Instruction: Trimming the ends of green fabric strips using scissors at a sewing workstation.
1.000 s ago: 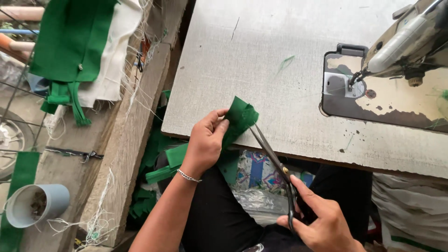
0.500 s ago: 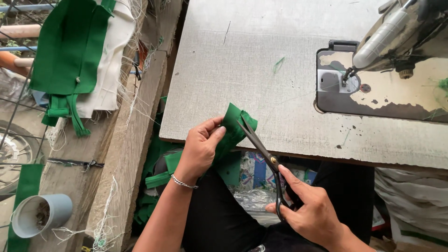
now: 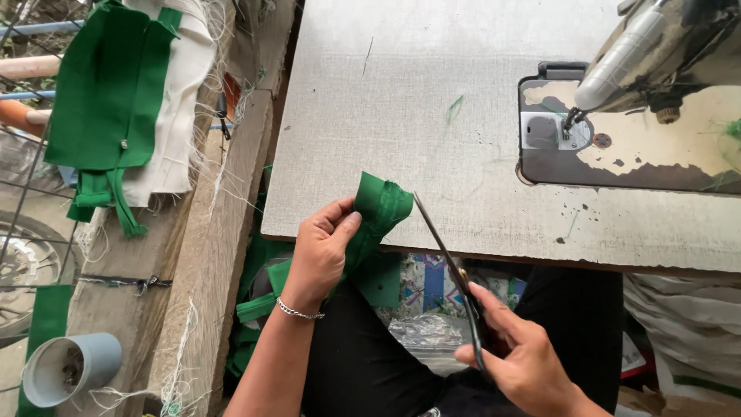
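My left hand (image 3: 320,251) grips a folded green fabric strip (image 3: 378,208) at the front edge of the grey sewing table (image 3: 401,100); the strip trails down toward my lap. My right hand (image 3: 521,359) holds dark scissors (image 3: 448,262) by the handles. Their blades point up and to the left, with the tip just right of the strip's folded end. A thin bracelet circles my left wrist.
A sewing machine (image 3: 656,54) sits on its worn metal plate (image 3: 641,154) at the table's right. Green and white cloth pieces (image 3: 123,100) hang over a wooden plank on the left. A grey cup (image 3: 69,371) stands lower left. Green scraps lie under the table.
The view has shifted a little. The scissors' tip has come off the green strip and now sits just to its right, while my left hand keeps its hold.
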